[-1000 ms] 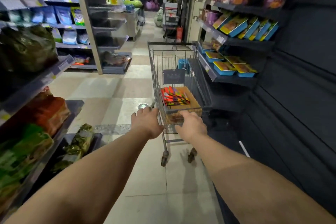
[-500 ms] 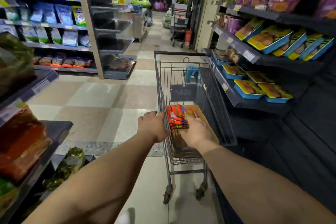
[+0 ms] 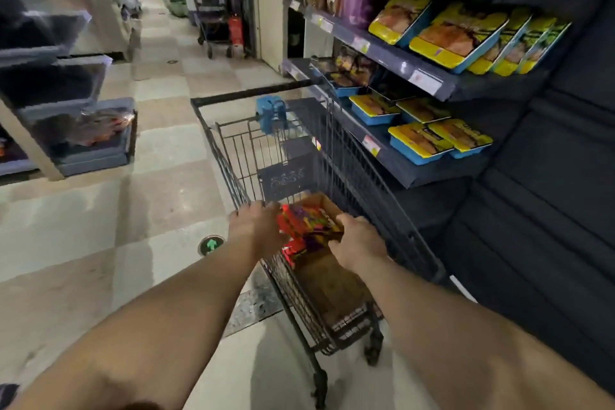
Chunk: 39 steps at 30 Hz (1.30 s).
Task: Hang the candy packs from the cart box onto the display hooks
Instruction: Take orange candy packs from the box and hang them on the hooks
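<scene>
Head view of a shop aisle, both bare forearms extended toward a wire cart (image 3: 299,150) standing at the centre. A brown cardboard box (image 3: 327,276) sits inside the cart's basket, at its near end. The candy packs (image 3: 307,226), a bundle of red, purple and yellow wrappers, lie at the top of the box between the two hands. The left hand (image 3: 256,230) is at 9 o'clock of the bundle, its fingers against the packs' left edge; motion blur prevents telling whether they curl round them. The right hand (image 3: 357,243) is at 3 o'clock of the bundle, its fingers bent over the packs' right edge and grasping them. At 1 to 3 o'clock of the cart, dark shelves (image 3: 432,83) carry yellow-and-blue trays (image 3: 449,40). A round floor marker with a green arrow (image 3: 211,245) lies at 9 o'clock of the left forearm. A second cart (image 3: 213,10) stands far down the aisle at 12 o'clock.
</scene>
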Each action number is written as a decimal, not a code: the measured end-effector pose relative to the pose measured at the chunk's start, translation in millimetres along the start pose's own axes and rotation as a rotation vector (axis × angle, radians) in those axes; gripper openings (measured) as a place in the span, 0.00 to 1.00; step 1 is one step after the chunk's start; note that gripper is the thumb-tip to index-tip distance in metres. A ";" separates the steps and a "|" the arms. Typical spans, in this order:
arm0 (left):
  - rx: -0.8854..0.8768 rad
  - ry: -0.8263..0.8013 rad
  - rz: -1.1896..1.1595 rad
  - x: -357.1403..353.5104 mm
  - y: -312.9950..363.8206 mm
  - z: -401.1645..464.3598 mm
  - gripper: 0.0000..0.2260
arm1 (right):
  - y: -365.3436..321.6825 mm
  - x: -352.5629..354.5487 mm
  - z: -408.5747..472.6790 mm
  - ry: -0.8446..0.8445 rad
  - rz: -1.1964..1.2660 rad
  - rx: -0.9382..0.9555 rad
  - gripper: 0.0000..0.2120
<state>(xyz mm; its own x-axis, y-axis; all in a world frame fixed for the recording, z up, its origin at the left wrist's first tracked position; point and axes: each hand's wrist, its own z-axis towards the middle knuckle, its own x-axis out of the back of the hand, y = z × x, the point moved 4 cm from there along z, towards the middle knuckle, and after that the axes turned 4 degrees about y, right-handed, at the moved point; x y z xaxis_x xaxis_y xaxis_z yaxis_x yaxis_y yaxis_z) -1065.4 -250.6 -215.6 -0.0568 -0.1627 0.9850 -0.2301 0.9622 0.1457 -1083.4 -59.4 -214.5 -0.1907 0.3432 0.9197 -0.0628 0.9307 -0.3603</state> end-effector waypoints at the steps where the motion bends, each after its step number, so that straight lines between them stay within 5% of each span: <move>1: -0.026 -0.008 -0.009 -5.4 5.4 13.5 0.29 | 1.9 -0.8 9.6 0.004 0.002 -0.019 0.28; 20: -0.140 -0.293 0.069 -87.4 21.7 230.0 0.34 | 56.0 -35.6 200.2 -0.041 0.081 -0.345 0.25; 27: -0.276 -0.518 0.130 -175.0 16.4 334.4 0.34 | 67.6 -118.5 256.1 -0.152 0.169 -0.640 0.24; 39: -0.528 -0.760 0.273 -321.4 2.1 421.4 0.29 | 77.6 -300.4 333.9 -0.198 0.701 -1.103 0.22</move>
<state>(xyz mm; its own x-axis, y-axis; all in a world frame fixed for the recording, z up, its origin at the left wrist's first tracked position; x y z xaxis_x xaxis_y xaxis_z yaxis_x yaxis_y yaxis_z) -1457.0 -288.3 -570.8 -0.6999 0.1617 0.6957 0.3404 0.9318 0.1258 -1358.0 -132.5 -570.7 -0.0009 0.8546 0.5193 0.9146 0.2107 -0.3452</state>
